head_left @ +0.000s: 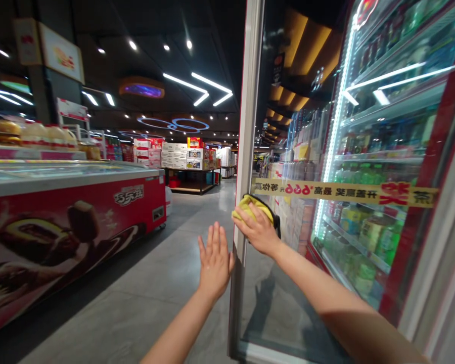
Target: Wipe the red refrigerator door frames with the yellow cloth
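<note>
A glass cooler door (246,126) with a pale frame stands swung out in front of me. My right hand (260,230) presses a yellow cloth (246,210) with a dark edge against the door's frame, just below a printed strip (345,192) on the glass. Close to the frame's outer edge is my left hand (215,258), its fingers stretched upward and holding nothing. Whether its thumb touches the frame I cannot tell.
On the left stands a red chest freezer (136,212) with jars and bottles above it. Stacked boxes (182,155) sit on a low stand farther back. Bottles on lit shelves (375,227) show at the right. Grey floor (167,283) runs between freezer and door.
</note>
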Demonstrator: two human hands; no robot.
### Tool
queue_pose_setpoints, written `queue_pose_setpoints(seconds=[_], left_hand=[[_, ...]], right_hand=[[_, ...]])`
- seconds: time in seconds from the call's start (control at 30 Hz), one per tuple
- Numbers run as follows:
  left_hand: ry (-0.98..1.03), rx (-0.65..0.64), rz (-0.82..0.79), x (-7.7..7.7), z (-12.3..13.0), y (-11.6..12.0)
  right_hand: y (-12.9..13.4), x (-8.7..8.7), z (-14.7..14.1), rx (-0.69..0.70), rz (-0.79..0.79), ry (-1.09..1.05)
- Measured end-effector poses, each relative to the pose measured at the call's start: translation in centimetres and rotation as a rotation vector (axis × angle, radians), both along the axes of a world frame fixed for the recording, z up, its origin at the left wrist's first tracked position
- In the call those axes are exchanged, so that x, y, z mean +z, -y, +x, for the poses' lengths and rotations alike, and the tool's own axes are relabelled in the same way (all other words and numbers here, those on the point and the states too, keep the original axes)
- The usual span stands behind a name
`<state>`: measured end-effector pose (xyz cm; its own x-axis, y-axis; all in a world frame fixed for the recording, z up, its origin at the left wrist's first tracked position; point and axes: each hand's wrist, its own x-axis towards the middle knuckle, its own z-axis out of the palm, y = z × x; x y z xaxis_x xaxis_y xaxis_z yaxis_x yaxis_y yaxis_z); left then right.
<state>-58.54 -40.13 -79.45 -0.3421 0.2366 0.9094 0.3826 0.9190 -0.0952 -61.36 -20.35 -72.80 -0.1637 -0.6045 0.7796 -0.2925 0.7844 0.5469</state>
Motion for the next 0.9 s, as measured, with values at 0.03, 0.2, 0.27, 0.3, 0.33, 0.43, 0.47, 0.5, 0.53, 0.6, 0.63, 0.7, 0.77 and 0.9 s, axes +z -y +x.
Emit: queue_pose_setpoints(seconds=[0.03,0.2,0.27,0.3,0.33,0.43,0.47,0.5,0.53,0.6,0.63,0.7,0.77,0.9], left_hand=[[-0.009,-0.002,0.003,0.2,0.2,0.2],[-0.011,-0.050,-0.072,2.0,0.8,0.8],[-0.004,-0.057,-0.079,2.8,0.9,0.5],[-0.002,-0.059,-0.075,3.1,0.9,0.2],[-0.002,-0.064,-0.072,3.3,0.9,-0.2],[-0.002,-0.084,-0.073,3.6,1.0,-1.7],[0.000,-0.091,-0.076,3.5,1.0,-2.1],[0.004,-0.097,-0.081,3.5,1.0,-2.4],[0.008,-0.105,-0.089,3.4,1.0,-2.7],[0.017,-0.124,-0.115,3.4,1.0,-3.1],[0.022,-0.134,-0.129,3.5,1.0,-3.3],[0.023,-0.153,-0.146,3.9,1.0,-3.7],[0.012,-0.163,-0.144,4.6,0.9,-4.2],[-0.026,-0.185,-0.151,6.2,0.3,-5.6]], right_hand=[[-0.7,-1.8,0.3,0.015,0.058,0.030],[-4.8,-1.1,0.7,0.021,0.223,0.087],[-5.5,3.4,0.0,-0.056,0.014,0.004],[-5.3,5.8,-0.5,-0.095,-0.120,-0.031],[-4.9,7.8,-1.0,-0.121,-0.228,-0.047],[-2.7,9.6,-1.7,-0.137,-0.355,-0.049],[-2.1,8.6,-1.6,-0.135,-0.345,-0.035],[-1.7,6.8,-1.3,-0.133,-0.314,-0.017],[-1.5,4.7,-0.9,-0.137,-0.266,-0.002],[-2.0,0.6,0.1,-0.133,-0.112,0.012],[-2.5,-0.8,0.6,-0.113,-0.014,0.016],[-3.8,-1.3,1.2,-0.080,0.137,0.032],[-5.0,1.0,1.4,-0.083,0.156,0.041],[-6.6,6.6,1.5,-0.184,-0.132,-0.047]])
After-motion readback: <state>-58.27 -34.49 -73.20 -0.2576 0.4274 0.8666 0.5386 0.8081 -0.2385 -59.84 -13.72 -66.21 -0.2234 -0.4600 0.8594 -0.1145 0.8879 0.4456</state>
